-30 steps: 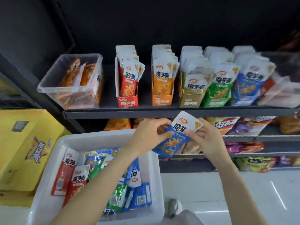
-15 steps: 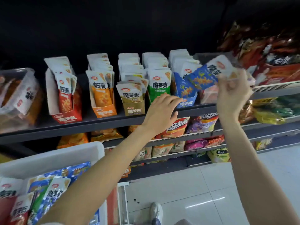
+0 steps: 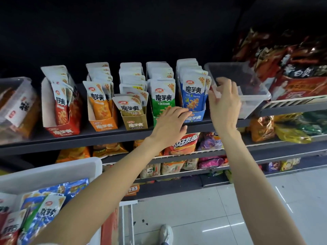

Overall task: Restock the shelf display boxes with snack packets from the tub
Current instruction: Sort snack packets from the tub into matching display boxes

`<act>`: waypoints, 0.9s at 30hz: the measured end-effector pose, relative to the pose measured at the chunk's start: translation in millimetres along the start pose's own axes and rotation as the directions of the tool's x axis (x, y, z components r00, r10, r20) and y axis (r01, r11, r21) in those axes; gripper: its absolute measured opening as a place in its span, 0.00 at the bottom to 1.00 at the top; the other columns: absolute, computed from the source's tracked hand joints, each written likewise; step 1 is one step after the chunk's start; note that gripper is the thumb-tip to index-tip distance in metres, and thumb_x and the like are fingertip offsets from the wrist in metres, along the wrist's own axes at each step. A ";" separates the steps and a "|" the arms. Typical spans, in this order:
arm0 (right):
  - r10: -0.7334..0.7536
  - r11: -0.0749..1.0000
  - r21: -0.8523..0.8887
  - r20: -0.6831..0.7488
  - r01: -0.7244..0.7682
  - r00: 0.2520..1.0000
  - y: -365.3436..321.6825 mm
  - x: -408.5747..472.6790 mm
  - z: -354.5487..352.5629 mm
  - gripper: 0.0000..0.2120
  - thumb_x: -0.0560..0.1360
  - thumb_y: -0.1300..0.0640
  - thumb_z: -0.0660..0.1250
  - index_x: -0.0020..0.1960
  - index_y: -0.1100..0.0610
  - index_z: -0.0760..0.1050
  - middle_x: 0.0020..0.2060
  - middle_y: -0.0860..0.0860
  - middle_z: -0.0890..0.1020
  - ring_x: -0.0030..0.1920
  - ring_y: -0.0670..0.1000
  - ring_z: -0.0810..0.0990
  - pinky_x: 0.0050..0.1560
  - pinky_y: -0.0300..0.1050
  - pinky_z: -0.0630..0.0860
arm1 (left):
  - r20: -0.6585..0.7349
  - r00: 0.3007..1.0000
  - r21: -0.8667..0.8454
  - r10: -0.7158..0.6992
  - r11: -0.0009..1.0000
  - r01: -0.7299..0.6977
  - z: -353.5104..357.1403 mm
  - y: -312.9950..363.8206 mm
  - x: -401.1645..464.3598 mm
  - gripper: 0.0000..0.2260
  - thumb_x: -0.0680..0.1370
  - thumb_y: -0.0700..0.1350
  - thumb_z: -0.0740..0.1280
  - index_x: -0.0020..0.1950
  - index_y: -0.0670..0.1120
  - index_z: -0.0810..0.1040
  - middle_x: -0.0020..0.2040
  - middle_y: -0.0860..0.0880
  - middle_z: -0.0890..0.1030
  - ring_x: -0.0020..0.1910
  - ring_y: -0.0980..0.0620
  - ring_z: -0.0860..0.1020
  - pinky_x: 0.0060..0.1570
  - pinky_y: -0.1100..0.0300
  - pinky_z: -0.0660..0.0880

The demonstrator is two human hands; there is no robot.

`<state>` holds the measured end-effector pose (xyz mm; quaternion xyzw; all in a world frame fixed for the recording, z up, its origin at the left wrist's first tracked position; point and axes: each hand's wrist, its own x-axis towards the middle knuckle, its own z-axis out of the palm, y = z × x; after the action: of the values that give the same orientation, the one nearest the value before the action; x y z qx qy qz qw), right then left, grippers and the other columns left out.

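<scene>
Five display boxes of snack packets stand in a row on the dark shelf (image 3: 106, 137): red (image 3: 61, 130), orange (image 3: 104, 125), brown (image 3: 135, 123), green (image 3: 156, 119) and blue (image 3: 198, 117). A blue packet (image 3: 193, 96) stands at the front of the blue box. My left hand (image 3: 170, 125) lies flat against the fronts of the green and blue boxes, fingers spread, holding nothing. My right hand (image 3: 223, 103) hovers just right of the blue box with its fingers apart and nothing in them. The white tub (image 3: 53, 171) at lower left holds several mixed packets (image 3: 44, 211).
An empty clear plastic bin (image 3: 251, 98) sits right of the blue box, behind my right hand. A clear bin (image 3: 16, 106) with orange packets sits at far left. Large snack bags (image 3: 292, 71) fill the right shelves, and more bags (image 3: 184, 144) lie on lower shelves. Below is tiled floor (image 3: 230, 209).
The blue packet went from my right hand into the blue display box and the hand let go. My left hand slid right onto the box fronts. The view turned right.
</scene>
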<state>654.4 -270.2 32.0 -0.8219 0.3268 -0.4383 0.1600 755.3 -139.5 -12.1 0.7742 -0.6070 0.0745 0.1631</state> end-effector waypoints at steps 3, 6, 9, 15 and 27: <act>-0.046 0.991 0.126 -0.038 0.050 0.998 -13.9 -36.4 -7.2 0.12 0.77 0.59 0.65 0.59 0.60 0.73 0.51 0.53 0.79 0.46 0.49 0.78 0.40 0.46 0.77 | -0.253 0.958 -0.187 -0.137 0.978 0.090 -20.4 4.0 -23.2 0.14 0.78 0.47 0.64 0.63 0.47 0.77 0.59 0.51 0.80 0.61 0.53 0.74 0.58 0.59 0.71; -0.059 0.961 0.274 0.072 0.037 0.996 -42.2 -83.4 -3.9 0.10 0.78 0.58 0.66 0.58 0.57 0.74 0.49 0.48 0.81 0.45 0.47 0.80 0.41 0.41 0.77 | -0.499 0.831 -0.314 -0.246 0.945 0.091 -42.4 -5.2 -70.2 0.10 0.78 0.46 0.63 0.53 0.46 0.82 0.48 0.52 0.83 0.48 0.57 0.79 0.46 0.65 0.75; -0.193 0.922 0.379 0.276 0.078 0.942 -75.4 -129.2 9.9 0.07 0.78 0.56 0.65 0.55 0.56 0.76 0.43 0.45 0.82 0.40 0.43 0.80 0.39 0.39 0.77 | -0.586 0.732 -0.367 -0.347 0.919 0.143 -59.7 -30.6 -135.2 0.11 0.79 0.45 0.61 0.48 0.43 0.82 0.41 0.53 0.82 0.40 0.59 0.78 0.40 0.68 0.72; -0.509 0.848 0.472 0.600 0.241 0.617 -155.5 -209.5 61.1 0.11 0.75 0.51 0.58 0.50 0.52 0.78 0.46 0.47 0.80 0.38 0.49 0.80 0.34 0.44 0.77 | -0.346 0.727 -0.309 -0.593 0.803 0.509 -72.9 -102.1 -289.0 0.12 0.77 0.49 0.61 0.54 0.47 0.79 0.40 0.57 0.75 0.38 0.56 0.72 0.42 0.63 0.71; -0.192 0.930 0.135 0.971 0.341 0.141 -265.8 -316.9 188.2 0.28 0.79 0.47 0.62 0.75 0.56 0.59 0.67 0.58 0.69 0.67 0.60 0.68 0.62 0.53 0.70 | 0.448 0.462 0.043 -0.766 0.535 0.844 -60.7 -168.0 -431.8 0.37 0.72 0.63 0.67 0.75 0.48 0.60 0.71 0.43 0.67 0.68 0.44 0.67 0.63 0.56 0.65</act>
<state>787.7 135.6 -123.4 -0.9628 0.0254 0.1794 0.2007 813.5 311.9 -117.9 0.9461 -0.1910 -0.2340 0.1170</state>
